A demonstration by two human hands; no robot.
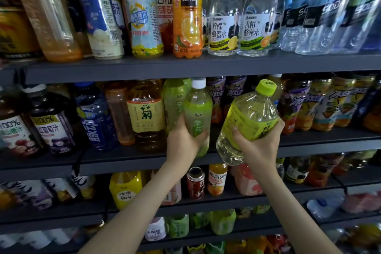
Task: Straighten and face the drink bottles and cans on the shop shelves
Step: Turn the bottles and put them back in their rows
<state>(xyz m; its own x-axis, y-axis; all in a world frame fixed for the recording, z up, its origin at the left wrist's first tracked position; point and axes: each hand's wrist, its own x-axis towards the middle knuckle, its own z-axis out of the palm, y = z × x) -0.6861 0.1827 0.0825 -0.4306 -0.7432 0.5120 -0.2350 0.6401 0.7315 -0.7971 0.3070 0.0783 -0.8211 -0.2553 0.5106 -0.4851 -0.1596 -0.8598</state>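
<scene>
My left hand (183,140) grips a slim green tea bottle with a white cap (198,109), held upright just in front of the middle shelf (123,161). My right hand (257,142) grips a larger clear bottle of pale yellow drink with a lime-green label and cap (247,121). That bottle is tilted, its cap leaning to the right, and it is off the shelf in front of the row. Behind the left-hand bottle stands another green tea bottle (175,101).
The middle shelf also holds a yellow-labelled tea bottle (146,115), a blue drink bottle (97,117) and purple-labelled iced tea bottles (296,105). The top shelf (185,68) carries juices and water bottles. Lower shelves hold a red can (195,182) and more bottles.
</scene>
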